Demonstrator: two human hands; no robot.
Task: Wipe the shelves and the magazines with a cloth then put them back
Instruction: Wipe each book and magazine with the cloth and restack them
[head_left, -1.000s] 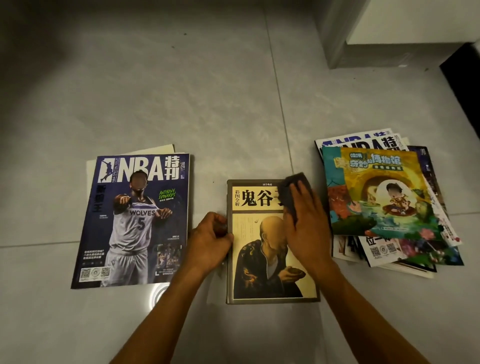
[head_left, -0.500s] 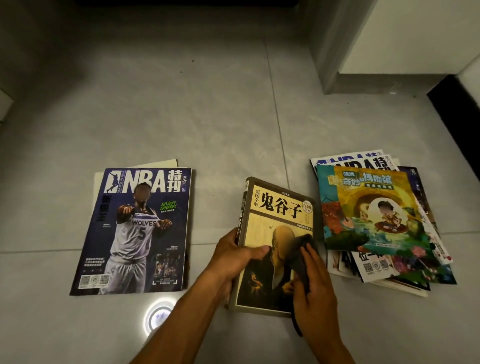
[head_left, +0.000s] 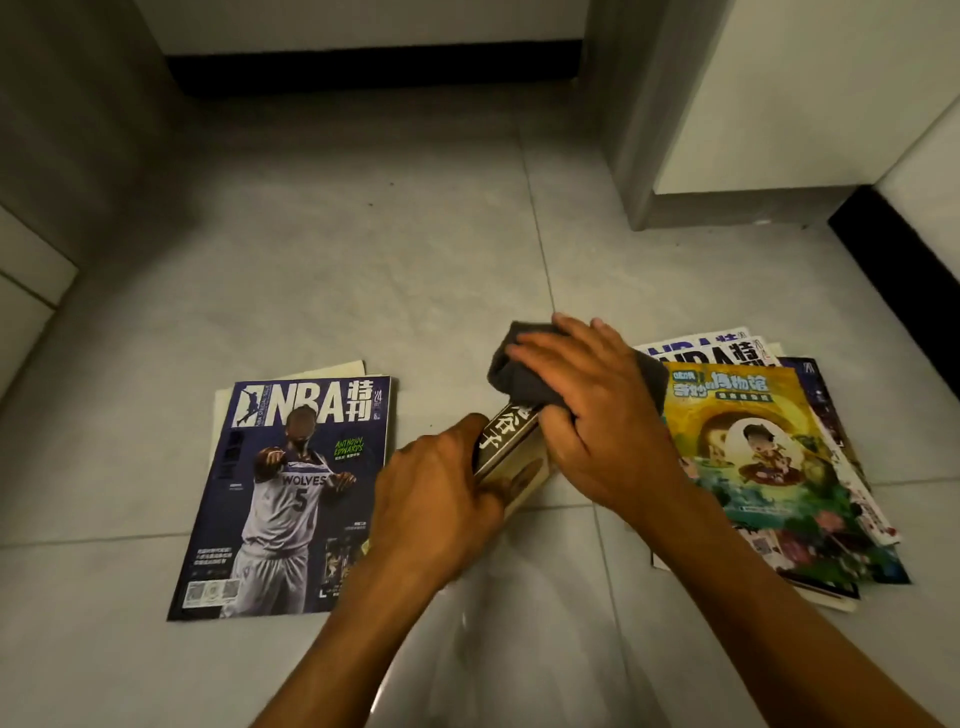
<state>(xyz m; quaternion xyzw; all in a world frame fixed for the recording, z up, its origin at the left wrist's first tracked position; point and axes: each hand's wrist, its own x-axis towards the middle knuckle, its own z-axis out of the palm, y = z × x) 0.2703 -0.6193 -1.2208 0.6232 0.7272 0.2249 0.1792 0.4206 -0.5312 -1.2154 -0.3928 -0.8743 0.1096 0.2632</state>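
My left hand (head_left: 436, 499) grips a thick tan-covered book (head_left: 511, 447), which is tipped up on its edge so its dark spine faces me. My right hand (head_left: 597, 415) presses a dark grey cloth (head_left: 524, 374) over the far top end of that book. A blue NBA magazine (head_left: 291, 493) lies flat on the floor to the left, on top of a pale sheet. To the right is an untidy pile of magazines (head_left: 753, 457) with a colourful cartoon cover on top.
All of this sits on grey floor tiles (head_left: 363, 260). A dark gap under white furniture (head_left: 374, 67) runs along the back. A grey panel with a white cabinet (head_left: 779, 104) stands at the back right, and a black strip (head_left: 898, 260) edges the right side.
The book went from flat on the floor to tilted, then up on its edge in my left hand. My right hand moved the cloth from the cover to the book's far end.
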